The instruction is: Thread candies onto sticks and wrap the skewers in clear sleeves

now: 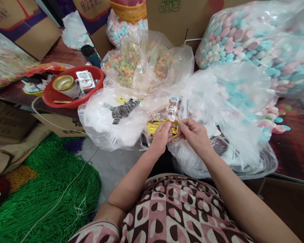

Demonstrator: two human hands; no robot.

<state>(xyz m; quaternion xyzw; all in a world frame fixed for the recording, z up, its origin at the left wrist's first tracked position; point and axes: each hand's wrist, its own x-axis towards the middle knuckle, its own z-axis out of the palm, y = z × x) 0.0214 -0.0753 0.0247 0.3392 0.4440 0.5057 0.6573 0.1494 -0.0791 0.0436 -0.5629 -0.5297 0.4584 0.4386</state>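
My left hand (pixel 163 135) is closed, its thumb and fingers pinching the lower end of a small clear packet (pixel 172 107) with dark print and a barcode label. The packet points away from me above the fingertips. Close beside it, my right hand (pixel 194 135) is pinched on a thin gold twist tie (pixel 177 129) at the packet's gathered end. A bundle of gold twist ties (pixel 154 127) lies just behind my left hand. How far the tie goes round the packet is hidden by my fingers.
A white plastic bag (pixel 96 125) with a grey striped bundle (pixel 125 109) lies left. Behind are a bag of ring-shaped candies (pixel 126 64) and a large bag of pastel candies (pixel 233 44). A red basin (pixel 73 103) stands left; green cords (pixel 53 179) heap below.
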